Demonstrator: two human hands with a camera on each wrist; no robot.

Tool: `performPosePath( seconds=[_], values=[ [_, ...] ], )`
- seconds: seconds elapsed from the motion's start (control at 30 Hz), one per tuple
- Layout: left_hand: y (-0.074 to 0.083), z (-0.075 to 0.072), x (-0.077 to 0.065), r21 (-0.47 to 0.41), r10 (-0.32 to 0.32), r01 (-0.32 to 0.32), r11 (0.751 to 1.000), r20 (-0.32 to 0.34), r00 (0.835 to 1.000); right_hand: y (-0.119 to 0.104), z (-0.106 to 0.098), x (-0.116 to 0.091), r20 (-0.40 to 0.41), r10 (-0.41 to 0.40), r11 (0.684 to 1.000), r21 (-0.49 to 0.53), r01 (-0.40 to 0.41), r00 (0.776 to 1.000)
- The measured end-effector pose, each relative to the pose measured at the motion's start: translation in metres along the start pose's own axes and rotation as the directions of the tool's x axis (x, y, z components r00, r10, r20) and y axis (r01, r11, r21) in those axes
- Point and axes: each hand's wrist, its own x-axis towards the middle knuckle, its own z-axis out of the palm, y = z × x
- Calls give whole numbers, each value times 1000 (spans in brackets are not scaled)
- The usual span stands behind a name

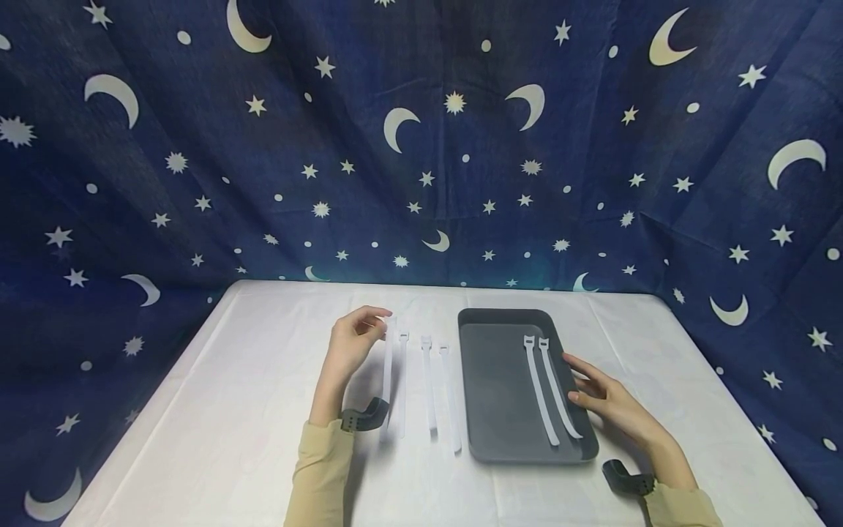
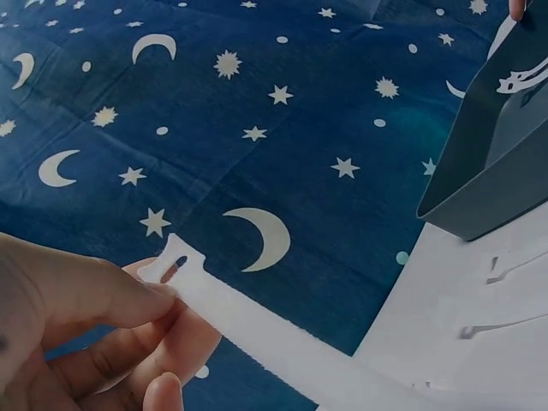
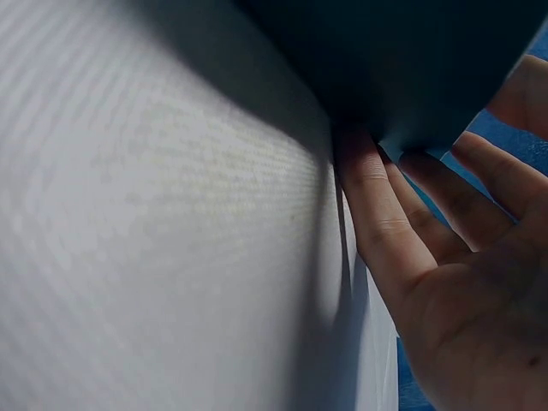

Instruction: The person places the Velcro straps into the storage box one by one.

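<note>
Thumb and fingers of my left hand [image 1: 351, 342] pinch a white cable strap [image 2: 248, 321] at its slotted head, and the band hangs down toward the table. Three more white straps [image 1: 429, 388] lie side by side on the cloth, between that hand and a dark grey tray [image 1: 494, 388]. Inside the tray, two straps [image 1: 541, 395] lie along its right half, heads toward the far end. My right hand [image 1: 615, 410] touches the tray's right side with extended fingers [image 3: 381, 201] against the outer wall, low near the tabletop in the right wrist view.
A white cloth covers the table [image 1: 217, 410]. Behind and on both sides hangs a dark blue curtain [image 1: 369, 88] with moons and stars. Dark bands [image 1: 369, 417] circle both wrists, below tan sleeves.
</note>
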Motion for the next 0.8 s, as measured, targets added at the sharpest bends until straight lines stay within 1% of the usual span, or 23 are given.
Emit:
performPosePath(
  seconds=[0.13,0.3,0.6,0.8],
  values=[
    [3,-2,-1,-7,-1,1,1000,4,1000,0,0,0,-3,-7,1000,0,7,1000],
    [8,-4,-3,-11,14,-14,1000,10,1000,0,0,-1,-2,-11,1000,-2,11,1000],
    [19,-9,-8,-47,53,-54,997,-19,998,1,0,1,-5,5,1000,-27,-5,1000],
    [27,-9,-10,-70,60,-63,996,-43,997,0,0,1,-1,0,1000,-8,0,1000]
  ],
)
